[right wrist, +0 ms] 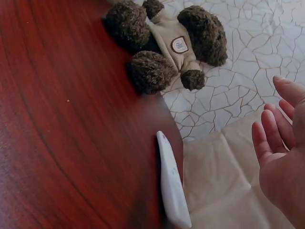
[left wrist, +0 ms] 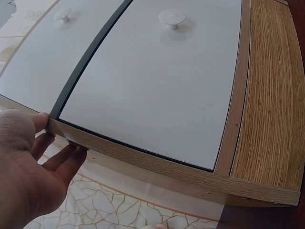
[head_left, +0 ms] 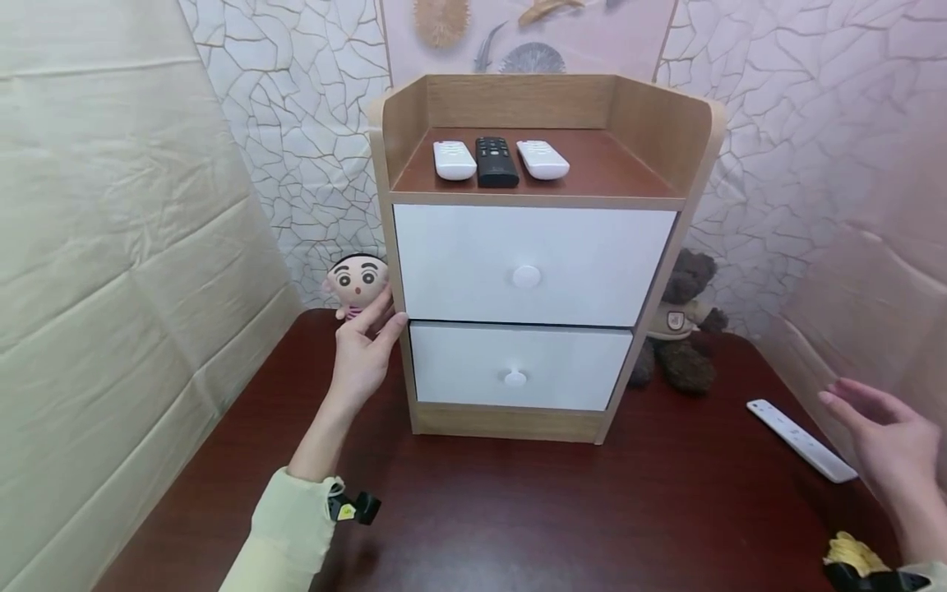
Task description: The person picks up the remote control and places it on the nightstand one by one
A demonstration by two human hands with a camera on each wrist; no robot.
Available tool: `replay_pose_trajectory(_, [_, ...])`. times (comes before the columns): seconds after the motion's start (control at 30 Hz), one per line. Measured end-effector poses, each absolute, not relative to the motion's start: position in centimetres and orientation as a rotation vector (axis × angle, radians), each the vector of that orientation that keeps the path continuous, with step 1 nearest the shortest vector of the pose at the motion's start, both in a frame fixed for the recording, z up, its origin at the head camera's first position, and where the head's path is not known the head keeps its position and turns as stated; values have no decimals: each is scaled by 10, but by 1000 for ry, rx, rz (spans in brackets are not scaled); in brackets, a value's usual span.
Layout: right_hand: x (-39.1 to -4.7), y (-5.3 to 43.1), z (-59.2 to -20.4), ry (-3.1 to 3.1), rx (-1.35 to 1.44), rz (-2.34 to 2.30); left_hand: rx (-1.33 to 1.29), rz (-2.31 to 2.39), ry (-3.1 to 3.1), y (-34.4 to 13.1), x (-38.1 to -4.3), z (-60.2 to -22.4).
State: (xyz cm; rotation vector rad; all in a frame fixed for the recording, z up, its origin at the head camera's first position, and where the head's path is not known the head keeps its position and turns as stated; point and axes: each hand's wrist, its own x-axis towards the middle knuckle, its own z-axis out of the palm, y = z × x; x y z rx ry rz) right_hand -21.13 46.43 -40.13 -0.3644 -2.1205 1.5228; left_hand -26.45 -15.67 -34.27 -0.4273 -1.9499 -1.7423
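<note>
A small wooden cabinet [head_left: 510,423] with two white drawers stands on the dark table. My left hand [head_left: 364,349] grips its left side edge, level with the gap between the drawers. In the left wrist view the thumb lies at the front edge and the fingers [left wrist: 71,160] bend against the side panel. My right hand [head_left: 895,444] is raised at the far right, holding nothing, its fingers loosely bent. Just left of it, a long white remote control [head_left: 802,441] lies on the table. In the right wrist view this remote [right wrist: 172,186] lies near the table's edge.
Two white remotes [head_left: 455,161] and a black remote [head_left: 496,162] lie on the cabinet's top shelf. A cartoon doll [head_left: 358,279] sits behind the left hand. On the cabinet's right is a brown teddy bear [head_left: 684,366]. Pale cloth [head_left: 126,271] hangs along the left side.
</note>
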Motion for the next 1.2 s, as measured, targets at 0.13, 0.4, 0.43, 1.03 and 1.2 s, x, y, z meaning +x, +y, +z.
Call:
replay_pose_trajectory(0.13, [-207,469,-410,-2114,-363,1536,-434,-1738,-1957,-156,-265,-342])
replay_pose_trajectory(0.4, [-203,479,-424,-2056,-348,1710,-438,-1713,-1957,-158,-264,-342])
replay_pose_trajectory(0.43, [-202,481,-426,-2068,-350,1710,-437,-1713,-1953,-158,-264,-342])
replay_pose_trajectory(1.03, [-190,507,-461,-2010,-157,1879,-445,-1726,-1950,-156,-264,-342])
replay_pose_trajectory(1.2, [-191,508,-464,-2065,-186,1818,-435,-1709,-1951,-157,-264,-342])
